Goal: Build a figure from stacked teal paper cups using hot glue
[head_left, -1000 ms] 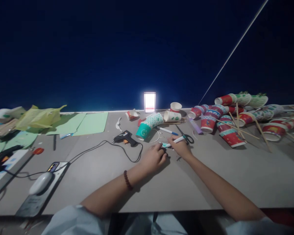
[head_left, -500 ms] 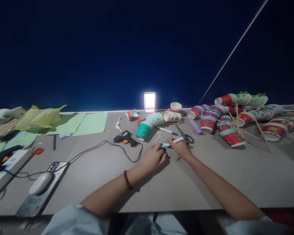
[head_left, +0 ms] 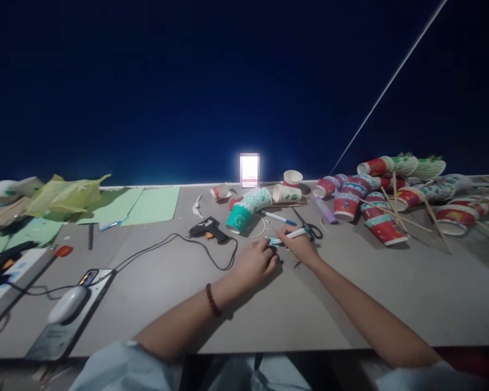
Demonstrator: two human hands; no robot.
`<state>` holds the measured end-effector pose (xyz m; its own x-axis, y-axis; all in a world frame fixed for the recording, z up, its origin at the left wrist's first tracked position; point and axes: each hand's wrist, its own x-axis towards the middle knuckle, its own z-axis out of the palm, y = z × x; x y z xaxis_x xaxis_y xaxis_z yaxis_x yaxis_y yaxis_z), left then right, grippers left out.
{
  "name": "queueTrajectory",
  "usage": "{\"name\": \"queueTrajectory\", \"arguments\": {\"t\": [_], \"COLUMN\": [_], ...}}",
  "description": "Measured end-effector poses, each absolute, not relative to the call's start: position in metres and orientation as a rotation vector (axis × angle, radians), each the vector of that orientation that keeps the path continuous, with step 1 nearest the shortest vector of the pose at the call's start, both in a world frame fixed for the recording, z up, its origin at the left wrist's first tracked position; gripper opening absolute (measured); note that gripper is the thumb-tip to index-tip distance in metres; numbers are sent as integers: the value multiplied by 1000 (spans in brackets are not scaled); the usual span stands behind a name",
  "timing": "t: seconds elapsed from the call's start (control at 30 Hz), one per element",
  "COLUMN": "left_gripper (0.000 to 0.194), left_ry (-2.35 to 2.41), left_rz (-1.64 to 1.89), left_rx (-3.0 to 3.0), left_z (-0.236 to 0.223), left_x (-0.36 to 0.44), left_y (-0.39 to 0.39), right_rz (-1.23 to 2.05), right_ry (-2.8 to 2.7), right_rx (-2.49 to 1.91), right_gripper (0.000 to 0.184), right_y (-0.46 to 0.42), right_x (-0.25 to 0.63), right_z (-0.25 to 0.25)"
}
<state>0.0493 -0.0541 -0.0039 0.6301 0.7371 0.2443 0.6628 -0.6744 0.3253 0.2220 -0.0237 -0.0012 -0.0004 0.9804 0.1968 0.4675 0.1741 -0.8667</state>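
My right hand [head_left: 297, 244] is closed round a white marker pen [head_left: 298, 233] with a teal end, its tip pointing left and down. Under that tip lies a small teal-and-white patterned piece [head_left: 274, 241]. My left hand [head_left: 257, 259] rests on the table with bent fingers, its fingertips at the near-left edge of the piece; whether they pinch it or only press it is hidden. Just beyond my hands, a curved stack of green and white paper cups [head_left: 249, 209] lies on its side. Black-handled scissors [head_left: 312, 227] lie beyond my right hand.
A black glue gun [head_left: 209, 230] with a trailing cord lies left of my hands. Another marker [head_left: 280, 219] lies behind them. Joined paper cups [head_left: 346, 203] and thin sticks crowd the right. At left are green paper sheets [head_left: 150, 206], a phone [head_left: 61, 336] and a power strip [head_left: 18, 274].
Almost nothing differs. The marker in my right hand appears to have shifted very slightly over the small piece; my left hand stays in place.
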Motion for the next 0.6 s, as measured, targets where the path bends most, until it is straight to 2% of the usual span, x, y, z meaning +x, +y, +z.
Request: {"name": "queueTrajectory", "arguments": {"t": [0.3,0.6], "left_gripper": [26,23], "left_ry": [1142,1168], "left_rz": [538,535], "left_rx": [2629,2662], "left_z": [-1,-2], "left_x": [49,51], "left_y": [-55,-59], "right_rz": [762,842], "right_ry": [-1608,-1352], "right_rx": [-1414,-1359], "right_gripper": [36,36], "right_y": [-22,-25], "right_x": [223,225], "right_z": [-3,-12]}}
